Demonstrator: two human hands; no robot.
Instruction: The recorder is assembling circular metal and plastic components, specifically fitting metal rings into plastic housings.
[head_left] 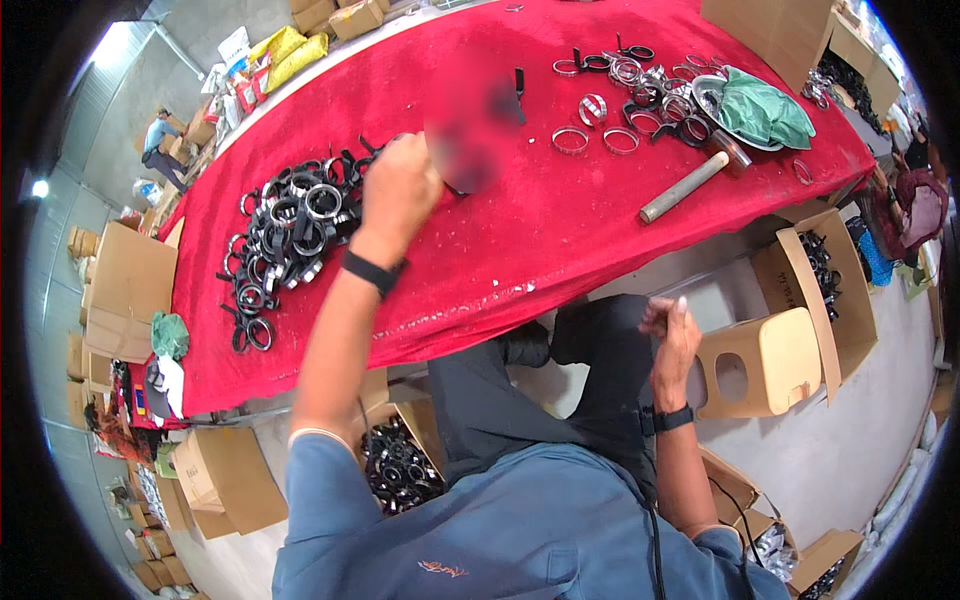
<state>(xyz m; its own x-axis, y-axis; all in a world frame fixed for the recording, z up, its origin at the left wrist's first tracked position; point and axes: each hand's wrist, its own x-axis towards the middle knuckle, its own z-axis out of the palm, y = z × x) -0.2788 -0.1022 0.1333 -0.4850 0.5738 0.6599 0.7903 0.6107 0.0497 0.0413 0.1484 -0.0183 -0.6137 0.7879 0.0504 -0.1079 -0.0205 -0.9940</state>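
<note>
My left hand point(403, 185) is raised over the red-covered table, its fingers closed. A blurred patch covers the space beside its fingertips, with dark shapes inside it, so what it grips cannot be made out. Next to that hand spreads a heap of black-and-silver ring clamps point(300, 215) with short tabs. My right hand point(675, 335) hangs off the table's front edge, above my right knee, fingers loosely bent and apart, with nothing visible in them. Beyond the blurred patch a black tabbed piece point(519, 95) stands on the cloth.
On the table's right lie a hammer point(690, 185), loose metal rings point(570, 140), more clamps point(650, 95) and a bowl point(708, 95) under green cloth point(765, 108). A beige stool point(760, 365) and clamp-filled cartons point(850, 325) stand right. Another carton point(425, 425) is below. Far left, a person point(162, 145) stands.
</note>
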